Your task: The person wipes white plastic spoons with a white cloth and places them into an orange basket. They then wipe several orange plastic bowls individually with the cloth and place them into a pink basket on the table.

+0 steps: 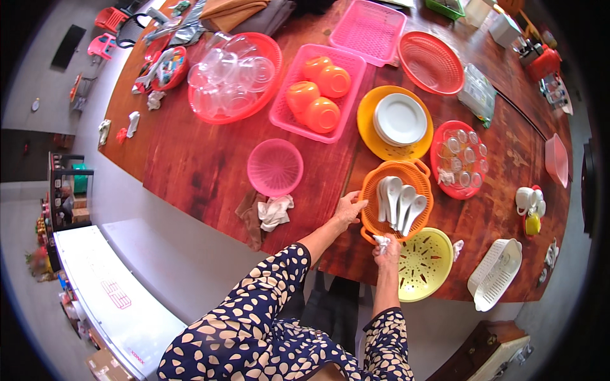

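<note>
An orange plastic colander (371, 179) with loop handles stands before me, with several white spoons (405, 202) lying side by side in it. My left hand (350, 209) has its fingers at the colander's left rim and appears to hold it. In my right hand (389, 251) is a bunched white cloth (381, 242), pressed near the colander's front rim. Just right of that hand, a pale yellow colander (426, 264) sits at the table's edge. Behind the orange colander, a stack of white plates (401, 118) rests on a yellow-orange plate or tray (369, 114).
Orange cups (322, 114) fill a pink basket (281, 112). Clear cups (224, 71) crowd a red tray (271, 52); upturned glasses (469, 155) stand on another red tray (441, 138). A pink bowl (275, 166) and cloths (275, 212) lie left; a white basket (495, 274) sits right.
</note>
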### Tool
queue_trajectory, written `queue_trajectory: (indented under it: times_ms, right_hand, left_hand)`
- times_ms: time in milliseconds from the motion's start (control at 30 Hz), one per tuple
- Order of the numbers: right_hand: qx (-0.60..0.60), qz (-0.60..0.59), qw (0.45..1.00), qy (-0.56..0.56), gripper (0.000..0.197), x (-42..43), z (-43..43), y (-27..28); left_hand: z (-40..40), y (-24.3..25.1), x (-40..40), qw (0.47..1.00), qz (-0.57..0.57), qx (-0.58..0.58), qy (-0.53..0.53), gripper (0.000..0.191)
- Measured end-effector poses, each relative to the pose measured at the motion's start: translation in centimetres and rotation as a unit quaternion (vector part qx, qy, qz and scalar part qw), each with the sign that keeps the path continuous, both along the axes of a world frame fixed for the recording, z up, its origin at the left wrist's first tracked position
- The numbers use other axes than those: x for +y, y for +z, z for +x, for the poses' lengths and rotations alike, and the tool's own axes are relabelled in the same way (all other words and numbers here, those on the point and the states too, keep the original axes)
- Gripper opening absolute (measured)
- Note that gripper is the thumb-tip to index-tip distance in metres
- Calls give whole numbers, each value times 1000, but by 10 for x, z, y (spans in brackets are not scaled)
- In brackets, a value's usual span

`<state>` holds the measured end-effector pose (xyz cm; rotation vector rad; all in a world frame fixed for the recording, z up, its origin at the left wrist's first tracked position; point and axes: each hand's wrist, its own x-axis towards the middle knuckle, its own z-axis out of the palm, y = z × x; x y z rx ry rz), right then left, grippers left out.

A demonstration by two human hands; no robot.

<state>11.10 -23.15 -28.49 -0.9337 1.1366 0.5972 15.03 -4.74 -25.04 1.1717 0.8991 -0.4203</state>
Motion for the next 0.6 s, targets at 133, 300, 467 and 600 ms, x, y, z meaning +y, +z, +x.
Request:
queue_trajectory:
  times_ms: [133,300,467,600]
  right_hand:
    - [-1,-14,1000,1,14,4,8,2]
    - [12,-39,999,3,14,3,14,-3]
    - [-34,-33,998,-34,26,7,6,7]
    - [-90,-44,994,-37,29,20,-2,26]
  left_hand:
    - [-32,-21,35,915,364,-173,28,30]
    - [-69,-6,124,741,653,-107,117,42]
    - [-103,-8,187,763,631,87,106,64]
    - [-127,-8,187,800,593,71,60,77]
